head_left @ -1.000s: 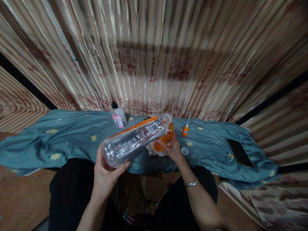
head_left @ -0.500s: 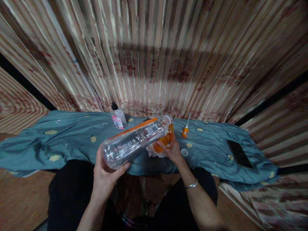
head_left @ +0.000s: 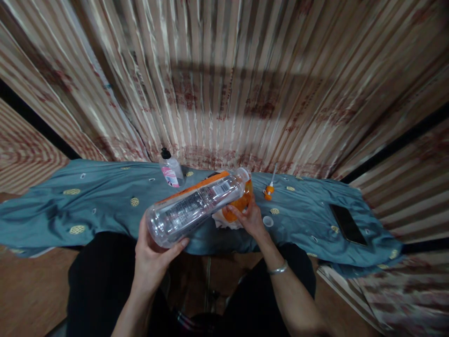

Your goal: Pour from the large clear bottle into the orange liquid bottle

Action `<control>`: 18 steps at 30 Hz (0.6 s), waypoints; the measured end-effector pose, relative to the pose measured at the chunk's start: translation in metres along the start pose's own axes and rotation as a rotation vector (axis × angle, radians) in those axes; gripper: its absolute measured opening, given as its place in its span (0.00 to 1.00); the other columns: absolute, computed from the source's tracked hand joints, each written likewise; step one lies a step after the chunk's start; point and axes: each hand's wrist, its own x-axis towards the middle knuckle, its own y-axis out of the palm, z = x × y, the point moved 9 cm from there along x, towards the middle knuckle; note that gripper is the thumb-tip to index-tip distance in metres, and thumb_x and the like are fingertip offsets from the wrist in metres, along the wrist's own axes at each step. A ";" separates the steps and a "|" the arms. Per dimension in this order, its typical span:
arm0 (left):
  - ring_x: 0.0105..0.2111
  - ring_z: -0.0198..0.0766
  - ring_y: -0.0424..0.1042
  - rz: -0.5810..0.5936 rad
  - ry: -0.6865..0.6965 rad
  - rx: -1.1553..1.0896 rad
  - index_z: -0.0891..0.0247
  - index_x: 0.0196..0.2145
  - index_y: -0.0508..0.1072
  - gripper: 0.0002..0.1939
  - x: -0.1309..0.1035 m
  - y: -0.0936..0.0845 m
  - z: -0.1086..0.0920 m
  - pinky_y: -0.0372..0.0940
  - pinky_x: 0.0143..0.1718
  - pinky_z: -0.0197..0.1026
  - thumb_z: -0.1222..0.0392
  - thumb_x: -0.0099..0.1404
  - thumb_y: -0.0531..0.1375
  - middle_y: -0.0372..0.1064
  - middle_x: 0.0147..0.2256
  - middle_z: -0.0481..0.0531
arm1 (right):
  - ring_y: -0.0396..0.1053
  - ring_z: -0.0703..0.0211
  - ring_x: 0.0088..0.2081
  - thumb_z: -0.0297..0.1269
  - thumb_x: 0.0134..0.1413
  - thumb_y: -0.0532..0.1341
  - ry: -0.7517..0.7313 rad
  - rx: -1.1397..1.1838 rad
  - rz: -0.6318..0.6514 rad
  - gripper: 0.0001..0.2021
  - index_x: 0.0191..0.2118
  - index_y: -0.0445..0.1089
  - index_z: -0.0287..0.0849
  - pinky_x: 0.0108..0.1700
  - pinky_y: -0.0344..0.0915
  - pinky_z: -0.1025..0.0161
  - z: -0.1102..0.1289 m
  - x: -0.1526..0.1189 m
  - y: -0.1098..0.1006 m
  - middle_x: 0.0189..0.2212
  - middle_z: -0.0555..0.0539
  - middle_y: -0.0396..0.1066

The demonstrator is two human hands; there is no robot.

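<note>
My left hand (head_left: 154,252) is wrapped round the base of a large clear plastic bottle (head_left: 196,206) with an orange-edged label. The bottle is tilted, its neck end up to the right, over an orange bottle (head_left: 233,213). My right hand (head_left: 250,215) grips that orange bottle, whose top is partly hidden behind the clear bottle's neck. Crumpled white tissue (head_left: 220,221) lies under the orange bottle. To the right of my right hand are a small white cap (head_left: 268,221) and an orange pump head (head_left: 269,191) with its tube pointing away.
A clear bottle with a black pump and pink label (head_left: 171,174) stands at the back left. A dark phone (head_left: 348,224) lies on the right of the teal patterned cloth (head_left: 112,213). Striped curtains (head_left: 224,93) hang close behind.
Almost nothing differs. The view has shifted very slightly; both hands keep the same hold, with the clear bottle still tilted over the orange one.
</note>
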 end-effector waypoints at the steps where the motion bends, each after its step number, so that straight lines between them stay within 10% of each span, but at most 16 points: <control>1: 0.58 0.58 0.77 0.002 -0.001 0.005 0.62 0.60 0.73 0.51 0.000 0.000 -0.001 0.73 0.60 0.54 0.50 0.39 0.81 0.75 0.56 0.61 | 0.81 0.39 0.49 0.53 0.51 0.71 0.001 -0.002 -0.003 0.36 0.62 0.67 0.43 0.52 0.78 0.46 0.000 0.000 0.000 0.51 0.38 0.81; 18: 0.56 0.56 0.78 0.011 -0.018 0.016 0.61 0.60 0.73 0.51 -0.002 0.003 -0.007 0.74 0.57 0.52 0.49 0.39 0.81 0.76 0.56 0.60 | 0.81 0.38 0.50 0.55 0.51 0.70 0.004 -0.041 0.007 0.37 0.63 0.66 0.41 0.53 0.78 0.44 0.003 -0.001 -0.001 0.51 0.37 0.81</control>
